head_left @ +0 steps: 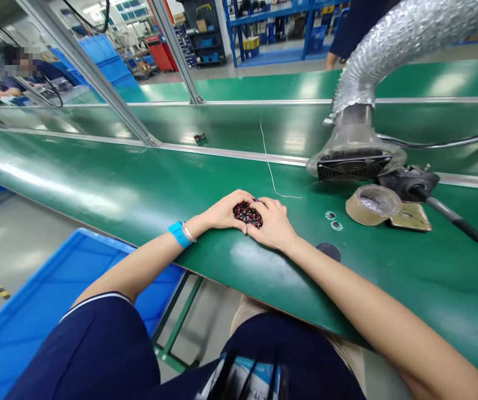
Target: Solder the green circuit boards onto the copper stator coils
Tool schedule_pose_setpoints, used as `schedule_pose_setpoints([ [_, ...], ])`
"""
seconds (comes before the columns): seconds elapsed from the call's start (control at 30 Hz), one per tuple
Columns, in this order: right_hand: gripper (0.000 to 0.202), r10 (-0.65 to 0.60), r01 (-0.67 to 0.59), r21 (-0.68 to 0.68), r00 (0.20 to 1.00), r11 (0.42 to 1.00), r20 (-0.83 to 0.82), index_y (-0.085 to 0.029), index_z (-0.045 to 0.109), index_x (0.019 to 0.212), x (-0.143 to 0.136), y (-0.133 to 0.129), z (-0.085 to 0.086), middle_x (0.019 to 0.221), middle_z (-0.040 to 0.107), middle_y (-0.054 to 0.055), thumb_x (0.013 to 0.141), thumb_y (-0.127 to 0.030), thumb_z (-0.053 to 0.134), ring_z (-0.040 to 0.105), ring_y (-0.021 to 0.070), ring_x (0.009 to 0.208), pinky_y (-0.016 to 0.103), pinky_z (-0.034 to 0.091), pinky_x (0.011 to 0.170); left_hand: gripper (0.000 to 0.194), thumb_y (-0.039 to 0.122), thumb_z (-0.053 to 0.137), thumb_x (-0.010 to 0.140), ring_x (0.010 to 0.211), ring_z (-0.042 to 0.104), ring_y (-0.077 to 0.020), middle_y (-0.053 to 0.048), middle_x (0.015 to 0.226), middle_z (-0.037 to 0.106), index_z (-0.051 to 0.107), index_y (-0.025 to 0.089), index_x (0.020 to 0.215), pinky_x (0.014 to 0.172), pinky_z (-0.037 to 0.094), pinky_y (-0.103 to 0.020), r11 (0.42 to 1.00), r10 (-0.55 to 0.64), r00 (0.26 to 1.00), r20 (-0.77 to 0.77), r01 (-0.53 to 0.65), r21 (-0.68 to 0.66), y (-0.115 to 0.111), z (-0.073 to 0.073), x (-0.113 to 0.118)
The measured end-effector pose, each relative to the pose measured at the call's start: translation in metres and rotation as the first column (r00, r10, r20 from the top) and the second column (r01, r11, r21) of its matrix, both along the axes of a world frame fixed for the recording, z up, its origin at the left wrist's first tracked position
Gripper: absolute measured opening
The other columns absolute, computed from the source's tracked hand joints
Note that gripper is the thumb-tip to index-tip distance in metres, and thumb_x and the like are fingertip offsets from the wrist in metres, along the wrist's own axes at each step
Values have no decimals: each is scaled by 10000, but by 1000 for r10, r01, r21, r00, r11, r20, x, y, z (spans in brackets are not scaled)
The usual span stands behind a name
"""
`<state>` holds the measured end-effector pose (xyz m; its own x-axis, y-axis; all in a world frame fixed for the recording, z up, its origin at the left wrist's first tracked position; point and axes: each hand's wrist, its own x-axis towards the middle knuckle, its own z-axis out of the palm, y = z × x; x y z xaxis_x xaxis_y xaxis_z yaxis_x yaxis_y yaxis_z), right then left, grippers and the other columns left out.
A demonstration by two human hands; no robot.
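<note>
A small heap of tiny dark and red pieces [247, 214] lies on the green tabletop close to its front edge; their exact kind is too small to make out. My left hand [228, 211], with a blue band at the wrist, curls round the heap from the left. From the right, my right hand [274, 225] curves round it as well. The thumbs come close together at the near side and the fingertips at the far side, so the hands form a ring about the pieces. Parts of the heap are hidden under the fingers.
Right of my hands are two small round pieces [333, 220], a dark disc [328, 252], a tape roll [373, 205] and a soldering iron holder [409, 182]. A fume hood [353, 155] overhangs there. A white wire [269, 166] lies beyond; a blue bin [76, 289] stands lower left.
</note>
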<state>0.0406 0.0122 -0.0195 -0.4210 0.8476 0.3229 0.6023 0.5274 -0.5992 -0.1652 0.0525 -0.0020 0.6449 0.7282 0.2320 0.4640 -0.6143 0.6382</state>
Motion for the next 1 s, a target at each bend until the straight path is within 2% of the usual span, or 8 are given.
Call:
schedule_pose_setpoints([
  [0.27,1047,-76,73,-63,995,995,-57,-183,144,1513,17,8,-7,1522,222,226,673,-378,736,201,408,1467,652,322,1128,1139,652,879,491,1247,560,-315,-192,1378,531,419,164,1412,1111,431,-483,993,-74,994,78,80,-84,23,-1,-4],
  [0.5,940,-13,5,-60,991,998,-133,-146,163,1493,-5,20,-17,1499,217,268,760,-384,700,209,424,1463,688,280,1139,1205,681,862,476,1233,571,-306,-185,1340,569,386,159,1452,1121,428,-481,988,67,994,91,-54,-145,25,-1,-2],
  [0.63,970,-28,30,12,990,999,-139,-93,222,1475,11,1,6,1496,248,294,729,-416,751,218,423,1462,671,290,1146,1158,665,841,548,1267,548,-325,-191,1398,518,355,162,1471,1081,469,-498,993,100,991,88,-93,-77,12,5,-4],
  [0.7,933,-30,40,88,994,995,-110,-130,309,1453,39,-24,27,1491,334,247,714,-471,766,292,374,1447,594,356,1146,930,589,789,671,1253,546,-332,-135,1392,524,418,222,1441,1031,497,-545,976,169,983,66,-176,131,2,11,-3],
  [0.77,782,-53,66,174,996,983,-76,-165,405,1408,76,-54,46,1446,453,185,765,-479,722,418,288,1387,468,430,1124,695,470,717,764,1202,555,-323,-44,1316,574,477,343,1404,1027,471,-617,881,260,962,84,-272,388,-5,19,3],
  [0.83,558,-110,124,270,992,955,-69,-189,492,1328,121,-90,58,1323,593,115,842,-422,635,551,197,1259,360,483,1071,603,438,645,786,1147,564,-328,15,1203,610,504,468,1371,1039,434,-662,768,247,925,288,-368,525,-15,29,17],
  [0.93,212,-384,386,391,919,835,-89,-262,613,1088,206,-146,58,1071,706,17,883,-300,579,660,141,1020,295,551,914,628,295,693,718,826,621,-276,45,976,628,554,582,1260,758,575,-555,826,76,946,314,-236,512,-50,49,68],
  [1.0,163,-603,597,372,790,711,-114,-246,629,1036,275,-177,47,978,704,36,881,-260,581,671,169,929,338,564,845,483,232,666,732,821,633,-258,18,967,640,633,466,1153,711,591,-496,897,-119,966,231,5,443,-85,61,122],
])
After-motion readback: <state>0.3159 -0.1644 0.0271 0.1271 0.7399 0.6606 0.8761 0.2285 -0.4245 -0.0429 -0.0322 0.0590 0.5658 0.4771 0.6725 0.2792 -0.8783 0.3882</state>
